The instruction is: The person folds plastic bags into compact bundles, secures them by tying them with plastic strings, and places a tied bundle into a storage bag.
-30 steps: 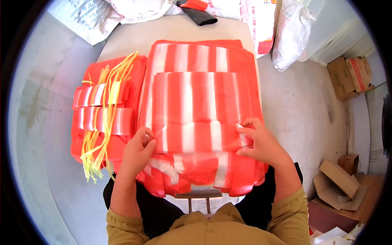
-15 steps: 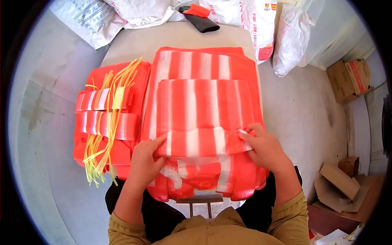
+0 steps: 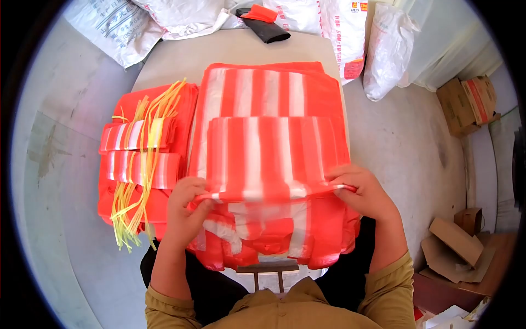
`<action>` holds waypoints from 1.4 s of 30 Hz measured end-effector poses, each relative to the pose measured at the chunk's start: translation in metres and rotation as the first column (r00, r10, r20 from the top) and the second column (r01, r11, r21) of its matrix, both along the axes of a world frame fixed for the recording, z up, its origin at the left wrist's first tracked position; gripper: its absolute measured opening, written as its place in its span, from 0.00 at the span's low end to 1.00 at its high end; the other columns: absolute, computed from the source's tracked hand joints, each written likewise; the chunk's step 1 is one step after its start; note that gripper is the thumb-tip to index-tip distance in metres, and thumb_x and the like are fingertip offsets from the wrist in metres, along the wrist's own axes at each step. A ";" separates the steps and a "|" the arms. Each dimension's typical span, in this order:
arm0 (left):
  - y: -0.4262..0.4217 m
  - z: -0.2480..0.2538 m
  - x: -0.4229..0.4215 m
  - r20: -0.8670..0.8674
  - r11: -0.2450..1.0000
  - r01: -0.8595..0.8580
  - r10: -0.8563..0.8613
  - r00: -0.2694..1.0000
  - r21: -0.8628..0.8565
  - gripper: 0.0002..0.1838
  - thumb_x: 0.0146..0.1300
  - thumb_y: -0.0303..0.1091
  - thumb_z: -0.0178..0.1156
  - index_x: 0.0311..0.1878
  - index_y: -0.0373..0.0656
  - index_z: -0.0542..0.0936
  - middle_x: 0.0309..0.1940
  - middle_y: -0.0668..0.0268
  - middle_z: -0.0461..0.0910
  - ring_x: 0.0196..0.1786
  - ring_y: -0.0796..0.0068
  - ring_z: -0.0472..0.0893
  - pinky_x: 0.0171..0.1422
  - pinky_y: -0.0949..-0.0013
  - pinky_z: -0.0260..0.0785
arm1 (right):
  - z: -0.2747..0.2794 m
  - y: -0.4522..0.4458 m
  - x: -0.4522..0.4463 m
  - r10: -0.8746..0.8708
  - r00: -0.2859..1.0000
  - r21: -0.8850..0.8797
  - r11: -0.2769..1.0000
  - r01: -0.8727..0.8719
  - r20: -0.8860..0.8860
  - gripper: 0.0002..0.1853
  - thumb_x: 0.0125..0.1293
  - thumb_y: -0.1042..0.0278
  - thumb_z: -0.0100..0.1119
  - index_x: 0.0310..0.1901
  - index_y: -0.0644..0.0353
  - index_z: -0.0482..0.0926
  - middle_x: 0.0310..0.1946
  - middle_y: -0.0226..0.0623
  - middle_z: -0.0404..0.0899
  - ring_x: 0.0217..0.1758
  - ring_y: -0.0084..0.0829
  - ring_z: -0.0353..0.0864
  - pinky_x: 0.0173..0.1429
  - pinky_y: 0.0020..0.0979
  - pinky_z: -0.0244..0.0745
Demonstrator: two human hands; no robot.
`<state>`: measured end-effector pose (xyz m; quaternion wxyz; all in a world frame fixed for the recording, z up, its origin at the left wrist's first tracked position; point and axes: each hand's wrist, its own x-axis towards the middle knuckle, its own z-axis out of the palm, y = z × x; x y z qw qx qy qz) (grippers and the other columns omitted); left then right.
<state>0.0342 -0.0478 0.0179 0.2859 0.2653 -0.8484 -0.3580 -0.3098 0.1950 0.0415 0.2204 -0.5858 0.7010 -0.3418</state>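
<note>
Our left hand and right hand had fingers clamped on the striped bag; yellow ties lay beside it.

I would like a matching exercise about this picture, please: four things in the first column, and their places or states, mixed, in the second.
Column 1
1. Yellow strips
2. Left hand
3. Right hand
4. Black item

Column 2
A. Grips the near edge of the striped material, toward its right end
B. Lies at the far end of the table, partly under a red piece
C. Lie across two small striped bundles
D. Grips the near edge of the striped material, toward its left end

Right pairs: 1-C, 2-D, 3-A, 4-B
</note>
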 end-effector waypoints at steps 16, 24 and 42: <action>0.008 -0.007 -0.028 0.224 0.885 -0.344 0.284 0.933 0.312 0.20 0.76 0.32 0.63 0.67 0.40 0.73 0.28 0.69 0.74 0.30 0.80 0.72 0.37 0.70 0.67 | -0.027 -0.032 0.007 -0.471 0.846 0.210 0.879 0.428 0.248 0.13 0.75 0.62 0.65 0.52 0.61 0.79 0.39 0.34 0.82 0.43 0.25 0.78 0.51 0.31 0.77; 0.012 0.000 -0.034 0.340 0.910 -0.357 0.273 0.900 0.212 0.30 0.74 0.28 0.62 0.78 0.45 0.67 0.29 0.69 0.74 0.31 0.78 0.70 0.39 0.70 0.67 | -0.040 -0.032 0.006 -0.447 0.891 0.110 0.892 0.438 0.079 0.17 0.78 0.58 0.59 0.60 0.60 0.77 0.48 0.51 0.87 0.52 0.49 0.87 0.56 0.42 0.80; -0.010 -0.019 -0.013 0.083 0.784 -0.268 0.269 0.960 0.559 0.22 0.83 0.35 0.53 0.76 0.44 0.70 0.32 0.70 0.77 0.34 0.81 0.74 0.41 0.71 0.70 | -0.027 -0.009 -0.008 -0.393 0.918 -0.051 0.917 0.395 0.050 0.14 0.69 0.72 0.68 0.56 0.60 0.83 0.54 0.36 0.85 0.48 0.35 0.85 0.54 0.36 0.81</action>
